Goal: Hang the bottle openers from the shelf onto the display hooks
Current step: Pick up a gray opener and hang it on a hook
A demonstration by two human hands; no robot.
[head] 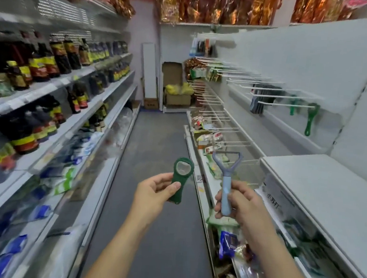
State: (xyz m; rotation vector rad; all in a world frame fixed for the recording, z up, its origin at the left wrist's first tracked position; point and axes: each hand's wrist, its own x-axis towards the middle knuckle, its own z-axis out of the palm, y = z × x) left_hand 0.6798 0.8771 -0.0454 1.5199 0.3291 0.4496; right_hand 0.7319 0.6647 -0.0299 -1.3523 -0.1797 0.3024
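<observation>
Two openers held up in the aisle.
Left hand (153, 191) pinches the green opener (181, 178); right hand (239, 202) grips the blue opener (227, 178) upright.

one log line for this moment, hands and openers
left hand: holds green bottle opener | right hand: holds blue bottle opener | display hooks: hung green opener on one | stage: carrying
</observation>
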